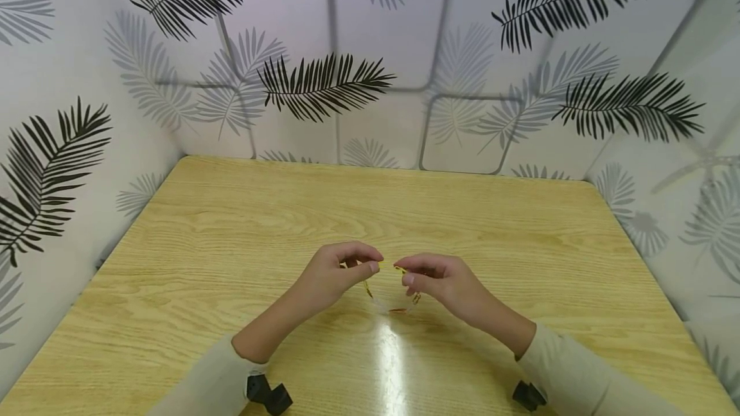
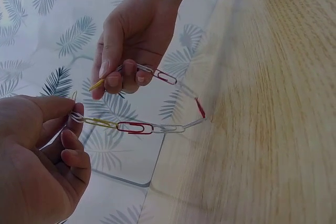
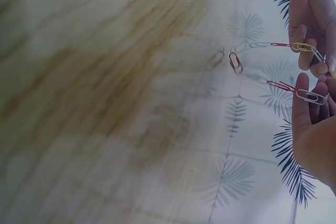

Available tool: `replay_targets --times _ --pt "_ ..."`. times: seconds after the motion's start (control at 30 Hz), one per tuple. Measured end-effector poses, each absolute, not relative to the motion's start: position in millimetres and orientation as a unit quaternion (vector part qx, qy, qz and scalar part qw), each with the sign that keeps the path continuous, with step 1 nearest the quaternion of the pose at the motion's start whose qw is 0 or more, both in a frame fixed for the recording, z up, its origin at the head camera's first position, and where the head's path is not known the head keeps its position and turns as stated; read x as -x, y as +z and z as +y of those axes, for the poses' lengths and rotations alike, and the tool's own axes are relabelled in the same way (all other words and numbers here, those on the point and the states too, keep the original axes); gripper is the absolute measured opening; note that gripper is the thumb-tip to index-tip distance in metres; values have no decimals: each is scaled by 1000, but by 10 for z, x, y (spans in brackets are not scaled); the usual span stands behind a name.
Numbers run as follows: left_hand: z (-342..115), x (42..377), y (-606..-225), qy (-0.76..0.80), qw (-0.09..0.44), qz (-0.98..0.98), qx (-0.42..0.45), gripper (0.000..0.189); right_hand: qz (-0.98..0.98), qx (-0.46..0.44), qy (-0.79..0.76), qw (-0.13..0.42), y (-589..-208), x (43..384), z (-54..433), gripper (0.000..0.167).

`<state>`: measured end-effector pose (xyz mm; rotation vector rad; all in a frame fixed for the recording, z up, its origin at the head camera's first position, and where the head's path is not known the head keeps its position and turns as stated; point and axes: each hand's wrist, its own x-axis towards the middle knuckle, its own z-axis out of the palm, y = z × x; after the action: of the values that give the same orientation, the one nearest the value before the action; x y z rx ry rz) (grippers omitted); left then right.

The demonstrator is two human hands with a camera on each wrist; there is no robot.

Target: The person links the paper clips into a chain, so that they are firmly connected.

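A chain of linked paper clips point(image 2: 135, 127) in red, yellow and white hangs in a loop between both hands. My left hand point(image 1: 338, 271) pinches one end of it between thumb and index finger, where a yellow tip sticks up beside a white clip. At the other end, my right hand point(image 1: 445, 278) pinches a yellow paper clip point(image 2: 96, 84) by its middle, its tip pointing toward the left hand. The fingertips of the two hands are close together but apart in the head view. Whether the lowest red clip point(image 2: 200, 108) touches the table cannot be told.
Both hands are above a wooden table point(image 1: 260, 210) with light glare near its front. Walls with a leaf pattern point(image 1: 324, 85) stand behind it and at both sides. Small black devices point(image 1: 268, 395) sit at the wrists, over the light sleeves point(image 1: 211, 377).
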<state>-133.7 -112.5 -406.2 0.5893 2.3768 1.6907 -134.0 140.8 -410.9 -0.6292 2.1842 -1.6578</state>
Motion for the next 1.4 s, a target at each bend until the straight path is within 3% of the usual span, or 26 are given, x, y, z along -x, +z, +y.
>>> replay_targets --times 0.2,0.8,0.97,1.4 --pt "-1123 1325 -4047 568 90 796 -191 16 760 234 -584 160 -4096 1344 1408 27" --pt "-1119 1318 -4053 568 94 795 -192 20 731 270 -602 177 -4122 1344 1397 33" --pt "-1107 1315 -4066 565 93 795 -201 16 734 264 -599 178 -4104 1340 1383 36" --pt "-1098 1303 -4064 564 94 795 -203 16 738 190 -626 162 -4117 1336 1316 27"
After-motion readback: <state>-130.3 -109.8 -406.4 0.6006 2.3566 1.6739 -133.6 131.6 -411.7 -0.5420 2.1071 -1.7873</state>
